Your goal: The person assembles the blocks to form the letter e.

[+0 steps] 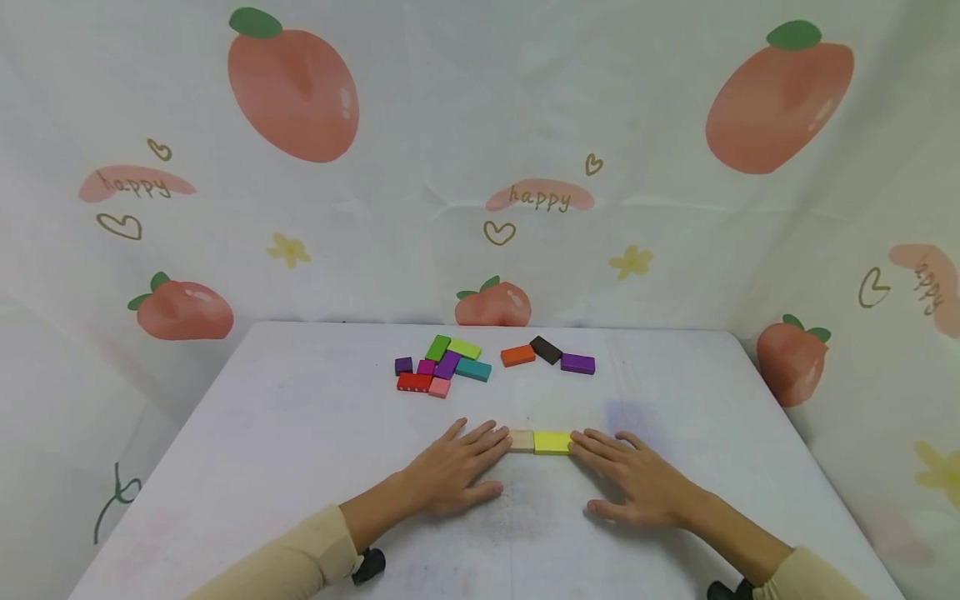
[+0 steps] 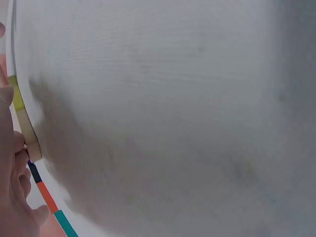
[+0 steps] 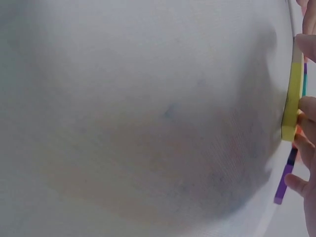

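A natural wood block (image 1: pixel 521 442) and a yellow block (image 1: pixel 552 443) lie end to end on the white table, touching. My left hand (image 1: pixel 459 467) is spread palm down, its fingertips at the left end of the wood block. From the other side my right hand (image 1: pixel 633 475) reaches in, fingers extended, with its fingertips on the right end of the yellow block. In the left wrist view the wood block (image 2: pixel 29 133) shows beside the left fingers. The right wrist view shows the yellow block (image 3: pixel 292 103) next to the right fingers.
Farther back lies a cluster of colored blocks, among them a red one (image 1: pixel 414 382), a teal one (image 1: pixel 474 369) and a light green one (image 1: pixel 464 348). To their right are an orange block (image 1: pixel 518 356), a dark brown block (image 1: pixel 546 350) and a purple block (image 1: pixel 577 363).
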`<state>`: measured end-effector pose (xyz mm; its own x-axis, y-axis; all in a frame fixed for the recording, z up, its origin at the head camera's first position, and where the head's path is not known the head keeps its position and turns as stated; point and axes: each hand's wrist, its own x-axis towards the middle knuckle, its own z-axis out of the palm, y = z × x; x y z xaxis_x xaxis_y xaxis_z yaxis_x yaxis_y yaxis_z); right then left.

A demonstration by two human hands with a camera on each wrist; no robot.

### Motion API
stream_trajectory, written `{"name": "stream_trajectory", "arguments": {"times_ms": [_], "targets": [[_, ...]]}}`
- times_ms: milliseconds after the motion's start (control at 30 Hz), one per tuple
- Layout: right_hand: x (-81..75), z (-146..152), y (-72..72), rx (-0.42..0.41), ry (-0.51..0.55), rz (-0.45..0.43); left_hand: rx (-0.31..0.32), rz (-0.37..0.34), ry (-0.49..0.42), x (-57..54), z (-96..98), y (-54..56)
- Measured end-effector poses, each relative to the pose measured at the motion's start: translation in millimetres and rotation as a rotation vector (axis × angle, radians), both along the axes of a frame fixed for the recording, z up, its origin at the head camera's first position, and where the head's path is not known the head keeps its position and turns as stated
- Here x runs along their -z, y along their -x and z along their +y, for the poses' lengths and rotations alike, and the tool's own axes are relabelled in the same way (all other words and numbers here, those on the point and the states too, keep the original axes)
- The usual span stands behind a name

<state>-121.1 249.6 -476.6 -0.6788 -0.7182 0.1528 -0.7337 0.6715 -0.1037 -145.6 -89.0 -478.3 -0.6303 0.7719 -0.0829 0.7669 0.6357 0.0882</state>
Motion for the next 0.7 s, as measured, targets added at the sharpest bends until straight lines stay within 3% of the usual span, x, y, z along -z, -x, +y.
{"name": "stream_trajectory", "arguments": {"times_ms": [233, 700], "targets": [[0.6, 2.2, -4.2, -0.033, -0.009, 0.067, 0.028, -0.029, 0.005, -0.9, -3.7, 0.6], [4.3, 2.0, -9.5, -0.045, 0.018, 0.124, 0.017, -0.043, 0.0, -0.5, -3.6, -4.1]]}}
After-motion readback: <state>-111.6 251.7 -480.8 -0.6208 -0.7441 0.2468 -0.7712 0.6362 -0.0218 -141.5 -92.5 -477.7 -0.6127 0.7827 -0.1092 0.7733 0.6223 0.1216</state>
